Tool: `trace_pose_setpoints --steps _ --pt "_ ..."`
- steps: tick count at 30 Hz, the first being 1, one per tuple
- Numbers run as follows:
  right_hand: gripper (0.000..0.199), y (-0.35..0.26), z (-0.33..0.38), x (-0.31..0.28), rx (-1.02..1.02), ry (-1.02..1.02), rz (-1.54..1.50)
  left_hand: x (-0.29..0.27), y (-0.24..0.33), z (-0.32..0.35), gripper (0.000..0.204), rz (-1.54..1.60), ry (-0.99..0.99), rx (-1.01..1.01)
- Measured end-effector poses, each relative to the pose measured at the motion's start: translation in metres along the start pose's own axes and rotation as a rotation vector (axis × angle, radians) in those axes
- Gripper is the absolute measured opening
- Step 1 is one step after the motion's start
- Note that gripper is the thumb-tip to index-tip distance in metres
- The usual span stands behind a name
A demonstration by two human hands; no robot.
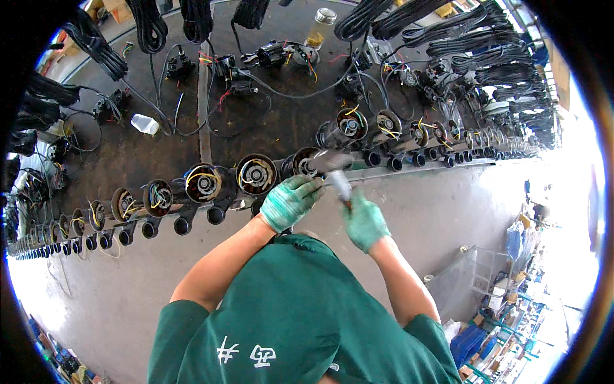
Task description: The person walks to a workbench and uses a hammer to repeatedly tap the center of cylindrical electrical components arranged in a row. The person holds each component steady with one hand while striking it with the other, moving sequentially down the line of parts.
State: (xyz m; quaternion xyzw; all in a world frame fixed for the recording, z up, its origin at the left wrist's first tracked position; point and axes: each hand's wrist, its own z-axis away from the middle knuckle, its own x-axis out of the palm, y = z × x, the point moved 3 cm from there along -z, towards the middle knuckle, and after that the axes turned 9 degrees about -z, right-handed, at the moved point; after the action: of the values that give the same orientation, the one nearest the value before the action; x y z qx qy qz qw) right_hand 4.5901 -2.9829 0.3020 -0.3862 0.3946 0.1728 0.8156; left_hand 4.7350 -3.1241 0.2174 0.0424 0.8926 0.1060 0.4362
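Observation:
My right hand (366, 222), in a green-palmed glove, is wrapped round the handle of a hammer (341, 182). The hammer's head is smeared by motion and hangs over the right rim of a round black motor housing (299, 160) at the table's near edge. My left hand (291, 201), gloved alike, lies against the near side of this housing. Its fingers are pressed together toward the rim; what they pinch, if anything, I cannot make out. Just left of it stands another housing (256, 174), with a ringed metal centre and yellow wires inside.
More open housings (203, 184) line the near edge both ways. Across the dark table (268, 128) lie black switch parts (272, 54), loose cables, a white plastic bottle (145, 124) and a lidded glass jar (320, 29). Bundled black cords (148, 25) hang along the far side.

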Motion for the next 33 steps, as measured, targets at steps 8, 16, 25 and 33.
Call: trace_pose_setpoints --steps 8,16,25,33 --pt "0.04 0.007 -0.017 0.009 0.078 -0.046 0.001 0.002 0.001 0.002 0.05 0.039 0.046 -0.021" --pt "0.042 0.006 -0.018 0.012 0.084 -0.034 -0.025 0.005 -0.001 0.0 0.045 0.009 0.001 0.014" --pt "0.035 0.043 -0.02 -0.008 -0.092 0.07 -0.27 0.006 0.005 -0.006 0.04 -0.018 0.029 -0.024" --pt "0.035 0.2 -0.041 -0.052 0.008 0.127 -0.175 0.003 0.051 -0.069 0.026 -0.207 0.045 -0.284"
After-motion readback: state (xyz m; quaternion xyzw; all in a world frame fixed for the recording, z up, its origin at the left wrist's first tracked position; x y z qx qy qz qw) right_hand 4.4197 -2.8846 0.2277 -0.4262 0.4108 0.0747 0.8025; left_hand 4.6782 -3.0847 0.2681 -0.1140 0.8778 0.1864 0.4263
